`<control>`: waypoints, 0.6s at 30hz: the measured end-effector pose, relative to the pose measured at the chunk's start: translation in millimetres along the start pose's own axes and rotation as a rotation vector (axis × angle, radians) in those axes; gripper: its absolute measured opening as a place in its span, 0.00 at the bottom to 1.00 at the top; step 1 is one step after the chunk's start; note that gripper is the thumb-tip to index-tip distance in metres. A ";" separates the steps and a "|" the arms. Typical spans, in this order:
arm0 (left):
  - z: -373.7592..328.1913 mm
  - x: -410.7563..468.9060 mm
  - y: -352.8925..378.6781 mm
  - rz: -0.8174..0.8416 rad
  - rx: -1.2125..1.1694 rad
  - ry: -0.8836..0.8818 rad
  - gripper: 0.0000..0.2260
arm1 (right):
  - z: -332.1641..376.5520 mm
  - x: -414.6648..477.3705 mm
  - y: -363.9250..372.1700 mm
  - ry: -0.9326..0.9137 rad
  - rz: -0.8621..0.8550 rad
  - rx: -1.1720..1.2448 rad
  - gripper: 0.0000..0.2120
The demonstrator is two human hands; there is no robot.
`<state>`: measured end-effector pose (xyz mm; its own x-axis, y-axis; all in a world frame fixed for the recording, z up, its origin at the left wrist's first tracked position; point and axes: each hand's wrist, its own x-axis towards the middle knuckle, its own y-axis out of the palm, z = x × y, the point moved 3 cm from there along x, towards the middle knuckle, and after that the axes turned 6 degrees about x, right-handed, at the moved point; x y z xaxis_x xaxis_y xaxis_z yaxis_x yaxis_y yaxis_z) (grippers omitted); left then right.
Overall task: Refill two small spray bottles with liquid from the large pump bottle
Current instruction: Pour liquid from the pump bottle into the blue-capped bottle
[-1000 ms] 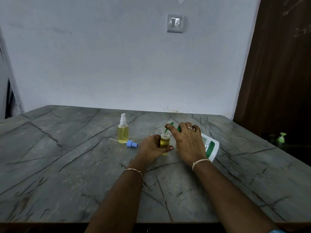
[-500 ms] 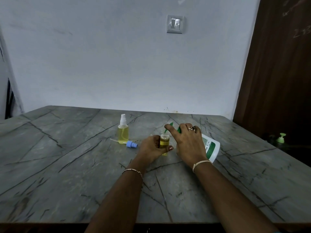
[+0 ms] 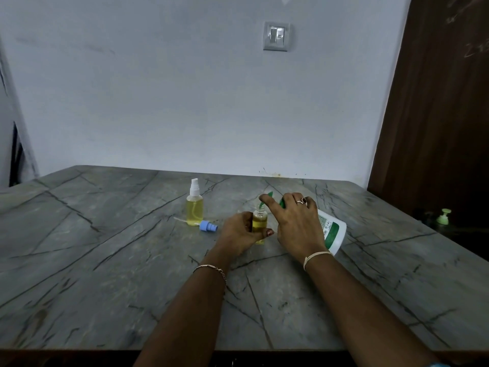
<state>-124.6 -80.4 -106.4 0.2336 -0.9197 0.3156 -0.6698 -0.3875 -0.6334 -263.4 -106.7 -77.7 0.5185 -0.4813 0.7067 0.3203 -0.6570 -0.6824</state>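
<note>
Just right of the middle of the frame we see the left hand [image 3: 239, 233] wrapped round a small open bottle [image 3: 259, 221]. The thumb crosses its front and the fingers curl behind it. The bottle stands upright on the grey veined tabletop [image 3: 105, 274], has no cap, and holds yellow liquid nearly to the neck.

Directly to its right, the right hand [image 3: 296, 226] lies over the top of the large pump bottle [image 3: 332, 231]. Its fingers curve round the green pump head, and the forefinger stretches along the green spout [image 3: 267, 195]. The white bottle with its green label leans towards the small bottle, its base lower right. The spout tip sits just above the small bottle's mouth; we cannot tell whether they touch.

Left of the hands, a second spray bottle [image 3: 195, 207] stands upright with its white sprayer on, also filled with yellow liquid. A blue spray cap [image 3: 208, 226] with its dip tube lies on its side just beside that bottle's base.

At the top of the frame a wall switch [image 3: 275, 36] is set in the pale wall. At the far right edge, a small green pump dispenser [image 3: 444, 216] sits in shadow beside a dark brown door [image 3: 436, 115].
</note>
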 end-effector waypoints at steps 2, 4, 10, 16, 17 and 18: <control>-0.5 0.3 0.6 0.003 0.002 -0.001 0.22 | -1.3 -0.2 -0.2 0.001 -0.007 -0.004 0.39; -1.4 0.0 0.8 0.003 0.025 0.002 0.22 | -1.0 0.1 0.0 0.006 0.002 -0.002 0.38; -3.5 -2.0 -1.4 -0.001 0.034 0.013 0.21 | 2.3 3.2 -0.6 0.017 0.030 0.018 0.35; -3.1 -1.6 -1.5 -0.001 0.040 0.007 0.20 | 4.5 3.9 -0.9 0.018 0.019 0.015 0.35; -2.6 -1.1 -1.5 -0.003 0.041 0.003 0.20 | 4.0 3.4 -0.7 0.015 0.014 0.013 0.35; -2.1 -0.5 -1.1 -0.002 0.036 0.000 0.20 | 2.9 2.8 -0.8 0.010 0.006 0.008 0.36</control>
<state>-125.5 -79.4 -104.5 0.2354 -0.9188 0.3169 -0.6432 -0.3917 -0.6579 -259.9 -105.8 -75.7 0.5126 -0.4910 0.7044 0.3233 -0.6496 -0.6881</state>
